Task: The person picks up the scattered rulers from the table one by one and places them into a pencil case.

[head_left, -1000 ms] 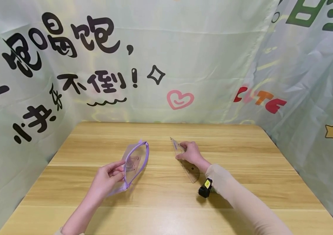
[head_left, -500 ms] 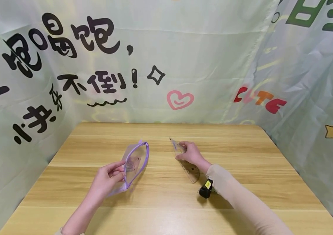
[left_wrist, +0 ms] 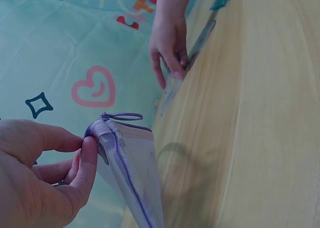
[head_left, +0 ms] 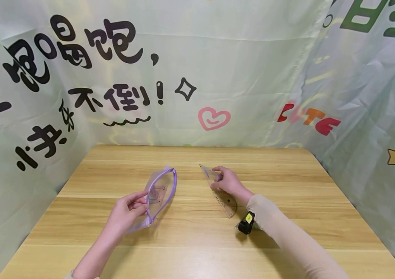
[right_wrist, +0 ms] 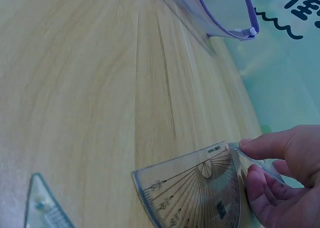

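My left hand (head_left: 127, 211) pinches the rim of a clear zip pouch (head_left: 174, 184) with purple edging, and its mouth gapes toward the right. Through its wall shows a pinkish triangular piece (head_left: 158, 193). Thumb and fingers of my right hand (head_left: 230, 182) pinch a clear set square (head_left: 208, 172), its pointed tip facing away from me. Against it, toward me, is a clear protractor (right_wrist: 195, 188) with black radial lines; how far the two overlap I cannot tell. A second clear set square (right_wrist: 45, 208) lies near my right wrist, mostly hidden in the head view.
The wooden table (head_left: 190, 252) carries everything. A printed cloth (head_left: 246, 69) hangs behind it and along both sides. A black wrist camera (head_left: 246, 224) with a yellow label hangs below my right sleeve, just above the table.
My right hand has shifted slightly to the right, and the set square's tip has swung a little left. The protractor has barely moved. My left hand and the pouch hold still.
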The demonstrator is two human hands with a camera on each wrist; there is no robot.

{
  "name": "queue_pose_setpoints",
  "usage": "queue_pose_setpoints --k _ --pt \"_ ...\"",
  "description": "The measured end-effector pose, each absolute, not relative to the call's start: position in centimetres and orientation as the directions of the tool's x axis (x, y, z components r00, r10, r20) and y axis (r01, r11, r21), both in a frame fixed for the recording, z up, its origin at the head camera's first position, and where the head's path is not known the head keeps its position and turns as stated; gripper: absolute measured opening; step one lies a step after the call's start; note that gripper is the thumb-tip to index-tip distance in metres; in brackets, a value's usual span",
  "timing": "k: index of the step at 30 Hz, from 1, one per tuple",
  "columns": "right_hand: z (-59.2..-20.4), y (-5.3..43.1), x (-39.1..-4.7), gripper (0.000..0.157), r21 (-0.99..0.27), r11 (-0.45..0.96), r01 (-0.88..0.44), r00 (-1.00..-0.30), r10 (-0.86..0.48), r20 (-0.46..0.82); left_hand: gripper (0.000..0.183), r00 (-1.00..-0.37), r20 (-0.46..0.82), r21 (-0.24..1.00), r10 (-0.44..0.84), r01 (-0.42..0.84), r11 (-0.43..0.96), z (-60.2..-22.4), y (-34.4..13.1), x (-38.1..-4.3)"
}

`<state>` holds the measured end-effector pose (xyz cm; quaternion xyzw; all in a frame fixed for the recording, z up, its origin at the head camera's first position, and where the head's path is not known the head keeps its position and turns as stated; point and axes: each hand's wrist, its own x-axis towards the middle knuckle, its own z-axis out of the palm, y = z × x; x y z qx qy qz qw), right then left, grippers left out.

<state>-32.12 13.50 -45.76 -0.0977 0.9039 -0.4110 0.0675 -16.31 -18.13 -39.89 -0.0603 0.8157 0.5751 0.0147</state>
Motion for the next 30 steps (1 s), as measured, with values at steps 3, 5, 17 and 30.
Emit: queue_pose_setpoints --k 3,5,17,30 --pt "-45.7 13.5 -32.1 0.063 -0.757 0.639 -0.137 -0.972 -0.234 -0.021 0.045 -0.992 -0.095 0.938 -0.082 -0.117 0.325 -39.9 -18.1 -16.3" --pt "-45.5 13.5 -32.0 0.058 -0.762 0.632 -0.143 -0.972 -0.235 -0.013 0.046 -0.992 -0.095 0.938 -0.081 -0.117 0.327 -39.9 -18.1 -16.3" --pt "-45.1 13.5 -31.7 0.047 -0.782 0.604 -0.156 -0.971 -0.239 0.009 0.046 -0.993 -0.093 0.935 -0.077 -0.114 0.335 -39.9 -18.1 -16.3" --pt "-44.7 13.1 -31.5 0.045 -0.812 0.565 -0.143 -0.976 -0.217 0.021 0.045 -0.993 -0.087 0.932 -0.077 -0.109 0.346 -39.8 -18.1 -16.3"
